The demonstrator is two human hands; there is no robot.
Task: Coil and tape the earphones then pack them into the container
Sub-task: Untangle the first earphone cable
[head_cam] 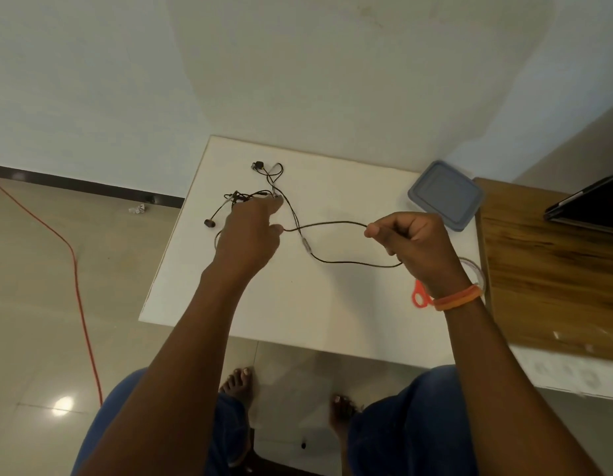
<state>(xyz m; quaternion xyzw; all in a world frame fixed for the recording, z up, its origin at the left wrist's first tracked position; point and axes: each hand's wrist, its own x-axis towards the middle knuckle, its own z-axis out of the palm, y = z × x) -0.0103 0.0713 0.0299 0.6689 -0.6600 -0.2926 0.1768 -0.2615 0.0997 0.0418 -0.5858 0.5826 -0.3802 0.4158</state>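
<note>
A: What carries everything?

B: A white surface (318, 314) against a pale wall, over a tiled floor with an orange cord (79, 286) lying across it. A wooden top (545, 269) adjoins its right edge.

A: And the earphones?

B: The earphones (329, 223) are thin black wire, tangled near the far left corner, with a loop running left to right across the middle.

A: The hands?

B: The right hand (414, 242) pinches the loop's right end. The left hand (250, 235) reaches into the tangle, fingers extended. The grey-lidded container (445, 195) sits at the far right corner; orange-handled scissors (420, 297) lie near the right edge.
</note>
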